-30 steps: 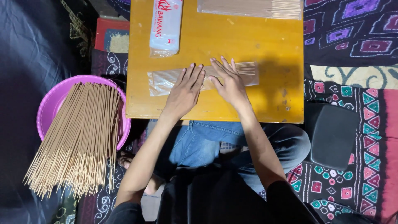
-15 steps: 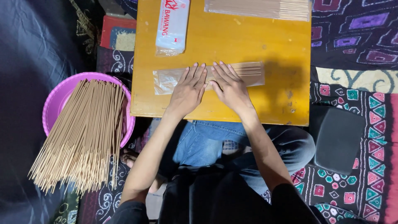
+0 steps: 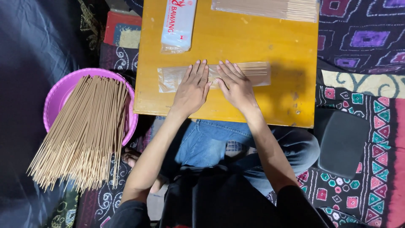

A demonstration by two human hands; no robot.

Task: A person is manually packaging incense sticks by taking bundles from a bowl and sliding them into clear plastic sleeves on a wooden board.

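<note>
Both hands are lying flat on a clear packet point(image 3: 253, 72) of thin brown sticks stretched across the yellow board point(image 3: 230, 46). The left hand point(image 3: 192, 89) is pressing palm down, fingers straight and close together, gripping nothing. The right hand point(image 3: 237, 86) is resting just beside it, fingers slightly fanned and also flat on the packet. A white sleeve point(image 3: 178, 25) is lying on the board above the hands, and another packet point(image 3: 270, 8) is sitting at the board's far edge. A pink basin point(image 3: 57, 97) is holding a loose bundle point(image 3: 80, 135) of sticks well to the left.
</note>
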